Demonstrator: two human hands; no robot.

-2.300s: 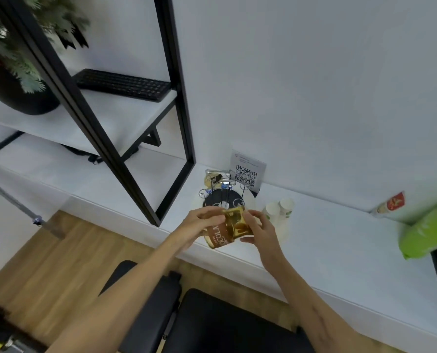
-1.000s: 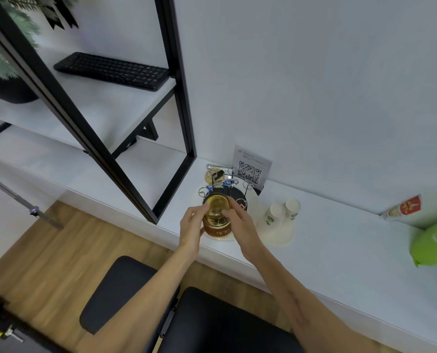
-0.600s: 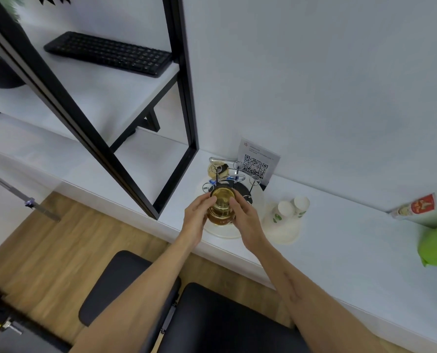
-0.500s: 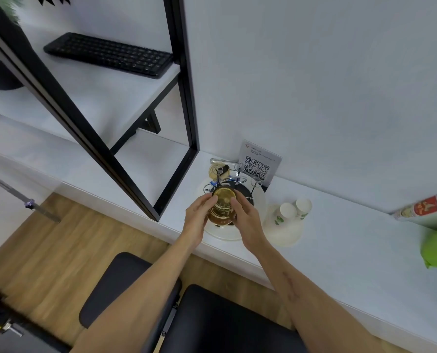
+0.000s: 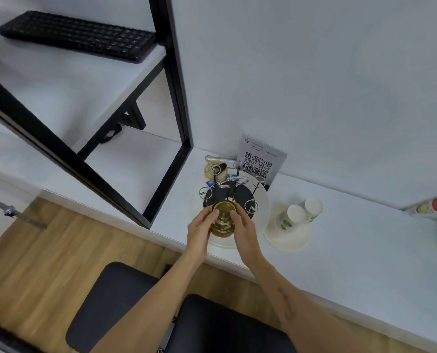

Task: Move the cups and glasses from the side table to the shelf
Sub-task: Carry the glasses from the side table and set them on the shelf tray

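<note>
— Amber glass, that was what both hands held. Where was it?

— It stood on the white round tray, at the front of the wire cup rack, on the long white side table. It stood straight up, with its open mouth facing the camera, so its long way ran up and down.

— How were the hands?

— The left hand pressed on the left side of the glass and the right hand pressed on the right side. The fingers curled round the rim. Both forearms reached out from the bottom of the view, over a black chair.

— Were the hands shut on it?

— Yes, both were wrapped round it, one on each side.

— What was different from before?

— A little over two seconds before, the glass lay tipped on its side in the hands, up above the table. After that it was turned upright and brought down by the rack. In the last half second it hardly moved.

— What else was near?

— Two paper cups lay on a paper plate just to the right of the tray. A card with a square code leaned on the wall behind the rack. To the left was the black shelf, with a keyboard on its upper board.
</note>
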